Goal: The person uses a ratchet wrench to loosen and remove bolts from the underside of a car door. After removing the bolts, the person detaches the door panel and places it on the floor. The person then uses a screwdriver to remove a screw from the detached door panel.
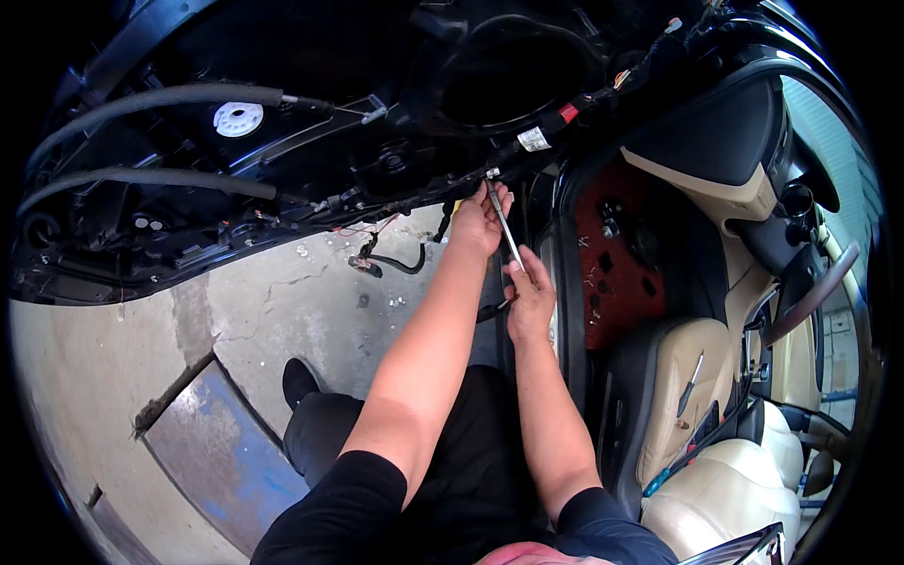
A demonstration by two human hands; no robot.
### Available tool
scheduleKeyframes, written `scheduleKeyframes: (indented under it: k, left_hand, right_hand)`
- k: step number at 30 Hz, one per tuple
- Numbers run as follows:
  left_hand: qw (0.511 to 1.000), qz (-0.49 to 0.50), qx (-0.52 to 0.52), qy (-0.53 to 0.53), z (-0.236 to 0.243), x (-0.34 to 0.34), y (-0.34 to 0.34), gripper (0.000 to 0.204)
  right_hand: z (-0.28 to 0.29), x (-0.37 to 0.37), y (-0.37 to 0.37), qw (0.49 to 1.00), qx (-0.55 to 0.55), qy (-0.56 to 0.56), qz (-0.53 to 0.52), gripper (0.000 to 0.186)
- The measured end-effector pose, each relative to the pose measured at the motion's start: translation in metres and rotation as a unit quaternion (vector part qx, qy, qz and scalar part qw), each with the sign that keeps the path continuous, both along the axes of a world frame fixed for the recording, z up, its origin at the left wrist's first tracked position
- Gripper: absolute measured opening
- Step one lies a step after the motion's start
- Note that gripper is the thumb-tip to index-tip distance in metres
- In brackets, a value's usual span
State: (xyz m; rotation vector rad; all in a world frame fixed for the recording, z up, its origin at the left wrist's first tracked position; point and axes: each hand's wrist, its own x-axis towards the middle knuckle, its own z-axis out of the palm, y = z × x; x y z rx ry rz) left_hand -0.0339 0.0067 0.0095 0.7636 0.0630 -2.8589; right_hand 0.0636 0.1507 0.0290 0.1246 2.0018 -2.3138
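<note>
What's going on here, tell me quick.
A person stands at an open car door with its trim panel off. Both hands work a long slim metal tool set against the door's lower edge: the left hand steadies it near the tip, the right hand holds the handle end. Loose wiring hangs from the door. More tools lie on the beige seat.

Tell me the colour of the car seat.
Beige seat, seen in the head view.

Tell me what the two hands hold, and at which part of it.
Both hold a long thin metal tool. The left hand grips its upper shaft near the door panel; the right hand grips its lower, handle end.
</note>
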Motion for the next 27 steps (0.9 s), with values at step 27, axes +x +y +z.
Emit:
scheduleKeyframes:
  k: [27]
  left_hand:
    - [0.884,-0.272,-0.351,-0.143,-0.023,0.192,-0.093,0.028]
  right_hand:
    - [0.028,0.123,-0.024,0.969,-0.13,-0.128,0.169,0.029]
